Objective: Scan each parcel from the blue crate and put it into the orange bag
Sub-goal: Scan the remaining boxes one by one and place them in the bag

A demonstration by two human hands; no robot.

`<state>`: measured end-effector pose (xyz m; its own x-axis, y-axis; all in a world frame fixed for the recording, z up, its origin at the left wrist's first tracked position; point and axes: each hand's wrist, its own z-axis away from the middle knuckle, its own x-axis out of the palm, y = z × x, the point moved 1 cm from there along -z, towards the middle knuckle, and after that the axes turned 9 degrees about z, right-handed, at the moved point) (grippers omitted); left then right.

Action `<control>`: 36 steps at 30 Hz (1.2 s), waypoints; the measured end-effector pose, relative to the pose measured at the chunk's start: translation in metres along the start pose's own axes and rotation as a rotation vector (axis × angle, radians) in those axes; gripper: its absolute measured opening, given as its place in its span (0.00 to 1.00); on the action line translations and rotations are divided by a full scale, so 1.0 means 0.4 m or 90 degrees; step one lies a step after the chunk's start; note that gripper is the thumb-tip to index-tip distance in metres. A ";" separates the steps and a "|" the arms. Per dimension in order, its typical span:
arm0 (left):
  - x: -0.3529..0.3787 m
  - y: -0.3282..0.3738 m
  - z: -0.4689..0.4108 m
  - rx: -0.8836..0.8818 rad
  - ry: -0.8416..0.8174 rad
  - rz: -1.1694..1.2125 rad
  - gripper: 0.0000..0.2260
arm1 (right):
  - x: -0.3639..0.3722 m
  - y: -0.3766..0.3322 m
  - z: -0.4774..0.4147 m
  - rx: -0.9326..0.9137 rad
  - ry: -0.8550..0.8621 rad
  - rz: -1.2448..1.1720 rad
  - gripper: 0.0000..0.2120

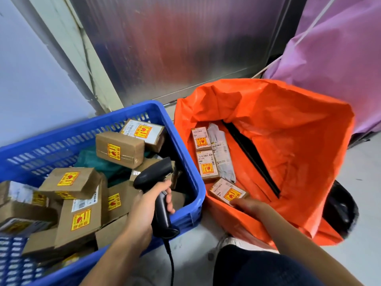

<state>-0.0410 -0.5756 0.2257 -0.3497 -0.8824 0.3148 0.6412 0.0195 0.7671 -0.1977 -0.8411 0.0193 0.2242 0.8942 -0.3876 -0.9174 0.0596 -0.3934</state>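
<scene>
Landmark: ribbed metal panel (195, 48), shiny, upright, with blurred red and dark reflections.
- Left of panel: pale frame post (68, 38), leaning in this wide view; thin cable (89, 67) runs down it close to the panel's edge.
- Further left of the panel: plain bluish-white wall (31, 75).
- Right of panel: purple sheeting (338, 62), creased, touching the panel's right edge; white cord (309, 27) crosses it on a slant.
- Below panel: pale grey floor (367, 182).
- Well below and right of panel: black bag (340, 211) on the floor, partly hidden, contents not visible.
</scene>
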 end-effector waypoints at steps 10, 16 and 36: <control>0.008 -0.012 0.008 0.063 -0.002 -0.083 0.12 | 0.015 -0.042 0.002 0.044 0.049 0.005 0.15; 0.015 -0.009 0.016 0.074 -0.007 -0.092 0.11 | 0.037 -0.054 0.000 -0.023 0.056 0.058 0.12; 0.008 0.013 0.021 0.013 -0.019 -0.088 0.11 | -0.060 -0.204 0.185 -0.085 -0.010 0.506 0.21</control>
<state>-0.0444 -0.5742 0.2355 -0.4544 -0.8630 0.2209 0.5710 -0.0919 0.8158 -0.1526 -0.8347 0.1222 -0.4843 0.6533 -0.5819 -0.7538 -0.6492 -0.1017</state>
